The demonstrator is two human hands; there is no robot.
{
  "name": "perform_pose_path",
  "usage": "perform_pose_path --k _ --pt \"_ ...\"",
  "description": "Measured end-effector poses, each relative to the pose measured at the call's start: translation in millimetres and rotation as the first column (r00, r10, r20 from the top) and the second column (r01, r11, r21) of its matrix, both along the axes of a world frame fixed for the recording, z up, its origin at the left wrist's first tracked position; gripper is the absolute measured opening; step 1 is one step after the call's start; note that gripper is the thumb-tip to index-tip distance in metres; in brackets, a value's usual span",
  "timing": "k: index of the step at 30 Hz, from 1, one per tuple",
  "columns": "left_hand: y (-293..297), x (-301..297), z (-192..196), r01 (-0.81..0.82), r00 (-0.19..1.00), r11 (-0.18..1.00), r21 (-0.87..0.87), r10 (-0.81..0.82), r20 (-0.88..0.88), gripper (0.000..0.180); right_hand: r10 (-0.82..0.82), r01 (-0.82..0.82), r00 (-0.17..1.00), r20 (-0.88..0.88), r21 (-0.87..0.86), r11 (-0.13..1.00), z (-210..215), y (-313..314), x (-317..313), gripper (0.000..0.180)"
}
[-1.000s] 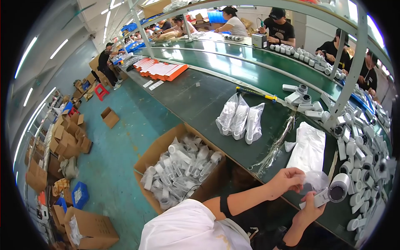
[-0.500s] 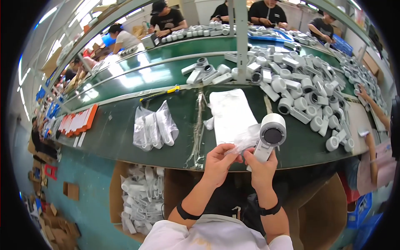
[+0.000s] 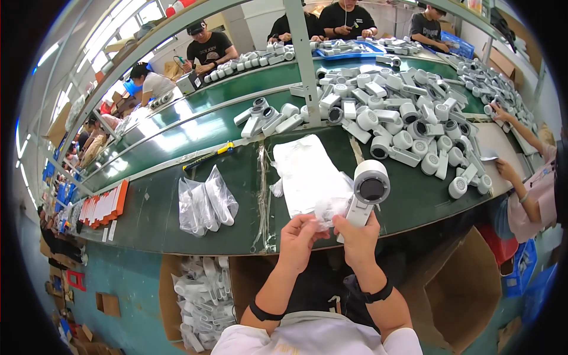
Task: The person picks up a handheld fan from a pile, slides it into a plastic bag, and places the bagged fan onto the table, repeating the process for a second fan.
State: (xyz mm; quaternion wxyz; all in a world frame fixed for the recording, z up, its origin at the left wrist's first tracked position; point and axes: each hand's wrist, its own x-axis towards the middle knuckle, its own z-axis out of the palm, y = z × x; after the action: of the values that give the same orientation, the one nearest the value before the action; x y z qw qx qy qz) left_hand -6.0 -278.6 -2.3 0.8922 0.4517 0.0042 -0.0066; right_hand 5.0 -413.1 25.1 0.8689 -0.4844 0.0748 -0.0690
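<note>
My right hand [image 3: 360, 239] is wrapped round the handle of a white handheld fan [image 3: 371, 180], its drum-shaped head up and its dark round face turned toward me. Beside it, my left hand [image 3: 297, 239] pinches a crumpled clear plastic bag [image 3: 331, 211], close to the right thumb. Whether the right fingers also touch the bag, I cannot tell. Under and beyond the hands lies a stack of white plastic bags [image 3: 305, 168] on the dark green table. Left of it, several bagged fans [image 3: 207, 201] lie side by side.
A large heap of loose fans [image 3: 408, 118] covers the right of the table. A yellow-handled cutter [image 3: 225, 148] lies near the metal post [image 3: 303, 65]. Below the table edge stand a carton of bagged fans [image 3: 204, 296] and an open carton [image 3: 461, 296]. A co-worker's arm [image 3: 520, 127] reaches in at right.
The view has shifted, so the table appears tilted and moved left. My hands remain close together, with the fan still in the right and the plastic bag in the left.
</note>
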Motion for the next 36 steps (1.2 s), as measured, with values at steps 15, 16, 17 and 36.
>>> perform_pose_path --k 15,16,17,36 --pt "0.4 16.7 14.5 -0.290 0.956 0.947 0.139 0.293 0.001 0.013 0.341 -0.303 0.934 0.104 -0.269 0.914 -9.8 -70.2 -33.3 0.036" --pt "-2.2 18.8 16.0 -0.265 0.964 0.943 0.199 0.263 0.039 0.014 0.422 -0.368 0.904 0.074 -0.369 0.853 -7.4 -83.9 -36.2 0.042" --pt "-3.6 19.9 18.3 -0.245 0.969 0.934 0.260 0.233 0.077 0.014 0.500 -0.430 0.865 0.034 -0.461 0.776 1.5 -90.3 -39.5 0.048" --pt "-1.4 14.0 34.4 -0.150 0.967 0.721 0.677 -0.037 0.253 0.013 0.375 -0.365 0.899 -0.225 -0.858 0.361 15.9 -75.7 -25.2 0.052"
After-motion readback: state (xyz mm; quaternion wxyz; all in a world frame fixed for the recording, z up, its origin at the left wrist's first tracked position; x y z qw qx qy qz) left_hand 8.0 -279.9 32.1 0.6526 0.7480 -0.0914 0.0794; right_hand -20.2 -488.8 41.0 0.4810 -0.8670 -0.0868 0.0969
